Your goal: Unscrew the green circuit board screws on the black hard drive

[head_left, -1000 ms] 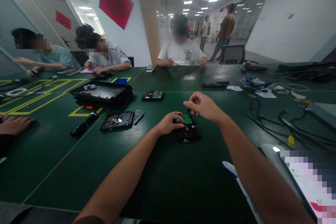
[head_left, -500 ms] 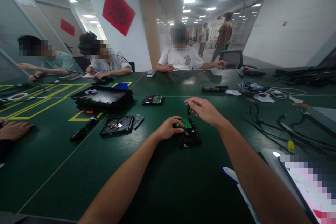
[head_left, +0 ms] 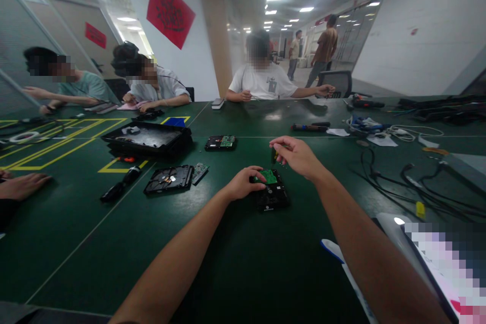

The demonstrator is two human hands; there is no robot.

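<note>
A black hard drive (head_left: 276, 198) with a green circuit board (head_left: 269, 176) lies on the table in front of me. My left hand (head_left: 246, 184) grips its left side, fingers over the board and thumb near the middle. Above the drive's far end, my right hand (head_left: 294, 157) pinches a small screwdriver (head_left: 274, 155) with a dark and yellowish handle, held upright. Its tip is too small to make out against the board. A few tiny bits, apparently screws, lie just beyond the drive, partly behind my right hand.
Left of my hands lie an opened hard drive (head_left: 169, 180), a loose circuit board (head_left: 200, 173) and a black tray (head_left: 148, 137). Another drive (head_left: 220, 143) sits farther back. Cables (head_left: 395, 182) and a laptop (head_left: 425, 258) are on the right. Co-workers sit across the table.
My right hand has lifted very slightly, and its fingers have shifted around the screwdriver handle. My left hand keeps its hold on the drive. The view has tilted a little.
</note>
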